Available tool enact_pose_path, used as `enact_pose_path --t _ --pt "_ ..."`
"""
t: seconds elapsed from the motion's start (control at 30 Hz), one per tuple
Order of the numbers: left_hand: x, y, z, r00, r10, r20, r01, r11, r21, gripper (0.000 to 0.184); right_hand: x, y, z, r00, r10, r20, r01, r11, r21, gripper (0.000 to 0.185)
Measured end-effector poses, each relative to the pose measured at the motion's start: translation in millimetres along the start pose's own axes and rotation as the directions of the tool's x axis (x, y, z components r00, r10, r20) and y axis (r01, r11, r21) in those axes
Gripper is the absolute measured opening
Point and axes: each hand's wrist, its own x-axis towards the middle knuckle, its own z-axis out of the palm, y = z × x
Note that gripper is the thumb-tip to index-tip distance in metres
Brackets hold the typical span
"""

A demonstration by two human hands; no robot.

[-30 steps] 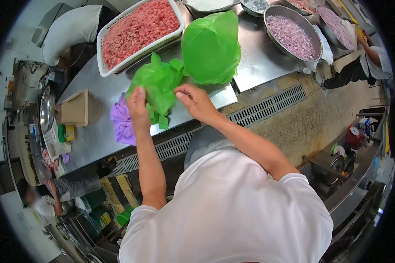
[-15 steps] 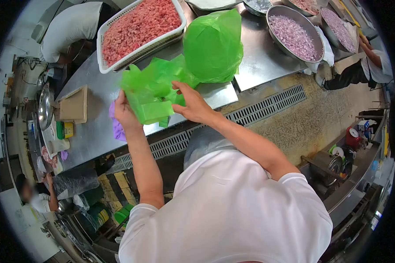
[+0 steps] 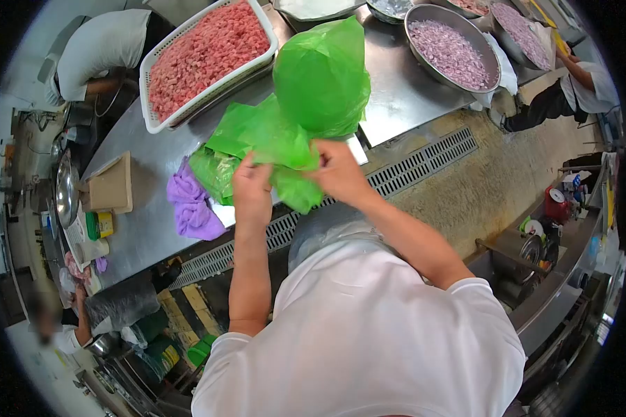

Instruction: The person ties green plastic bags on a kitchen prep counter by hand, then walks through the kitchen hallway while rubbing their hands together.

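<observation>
Both my hands pinch a thin green plastic bag point(image 3: 295, 187) near the steel table's front edge. My left hand point(image 3: 252, 187) is closed on its left side, and my right hand point(image 3: 335, 170), partly blurred, is closed on its right side. More green bags point(image 3: 215, 167) lie beneath and to the left. Just behind my hands a large rounded green bag point(image 3: 321, 76) stands on the table. A crumpled purple cloth point(image 3: 190, 201) lies left of my left hand.
A white basket point(image 3: 148, 104) of ground meat stands at the back left, and a metal bowl point(image 3: 490, 87) of chopped onion at the back right. A beige tray point(image 3: 111, 184) sits at left. Co-workers stand at far left, upper left and right. A floor drain point(image 3: 424, 165) runs below the table.
My hands have moved right and now grip a bag between them; my right hand's fingers have closed. The bag hangs lower over the table edge. More of the purple cloth shows.
</observation>
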Motion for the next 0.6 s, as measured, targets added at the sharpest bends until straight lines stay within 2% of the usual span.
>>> enact_pose_path --t 0.03,0.1,0.13,0.17,0.23,0.27,0.3,0.33,0.37,0.4,0.43,0.47,0.5,0.57,0.6 --pt "2.1 3.4 2.6 0.994 -0.069 -0.082 0.047 0.968 -0.248 0.034 0.8 15.0 -14.2 0.992 -0.054 -0.111 0.052 0.998 -0.023 0.025" --pt "-2.8 56.2 20.2 0.981 -0.186 -0.047 0.116 0.768 -0.63 0.037 14.6 43.1 -55.4 0.913 -0.039 -0.406 0.005 0.997 -0.083 0.022" --pt "-9.9 67.5 16.3 0.984 -0.151 0.093 0.175 0.741 -0.648 0.039 27.1 44.3 -79.9 0.868 -0.105 -0.486 0.089 0.994 -0.056 0.02" --pt "-6.7 63.3 14.1 0.972 -0.089 0.215 0.192 0.832 -0.521 0.039 36.6 40.6 -99.4 0.81 -0.164 -0.563 0.174 0.984 -0.035 0.019" --pt "5.7 48.1 9.0 0.887 -0.021 0.461 0.145 0.961 -0.236 0.04 44.5 -15.3 -127.0 0.818 -0.133 -0.56 0.319 0.915 0.248 0.018" --pt "17.6 56.1 17.5 0.894 0.083 0.439 -0.134 0.987 0.085 0.034 40.6 -60.2 -133.1 0.866 -0.173 -0.469 0.404 0.795 0.453 0.019" --pt "29.6 64.2 26.1 0.891 0.186 0.413 -0.364 0.836 0.409 0.03 36.6 -97.9 -136.9 0.893 -0.236 -0.382 0.441 0.63 0.64 0.02" --pt "34.4 83.3 46.2 0.831 0.393 0.394 -0.556 0.544 0.628 0.027 39.4 -114.8 -140.9 0.889 -0.422 -0.176 0.432 0.646 0.629 0.02" --pt "55.9 98.7 55.8 0.7 0.547 0.459 -0.695 0.375 0.613 0.023 46.5 -127.1 -146.0 0.819 -0.572 0.045 0.429 0.663 0.613 0.019" --pt "83.8 112.9 63.9 0.536 0.665 0.52 -0.792 0.183 0.583 0.021 54.5 -132.7 -149.6 0.69 -0.672 0.269 0.431 0.679 0.594 0.019" --pt "110.4 126.7 70.7 0.417 0.673 0.611 -0.815 -0.02 0.579 0.023 64.2 -134.8 -147.2 0.715 -0.61 0.342 0.562 0.792 0.238 0.019" --pt "132.3 136.8 74.2 0.298 0.653 0.697 -0.803 -0.223 0.552 0.025 77.2 -137.8 -142.2 0.754 -0.531 0.386 0.62 0.77 -0.153 0.019" --pt "148.8 132.6 71.5 0.39 0.606 0.693 -0.822 -0.11 0.559 0.024 90.7 -140.4 -142.4 0.802 -0.45 0.393 0.597 0.614 -0.517 0.02" --pt "179.8 96.6 50.6 0.541 0.477 0.692 -0.818 0.107 0.566 0.022 126.4 -70.0 -148.6 0.778 -0.387 0.496 0.627 0.529 -0.571 0.022" --pt "197.6 63.6 20.9 0.616 0.366 0.698 -0.788 0.296 0.54 0.019 128.0 -33.3 -148.5 0.807 -0.327 0.492 0.586 0.548 -0.597 0.021"
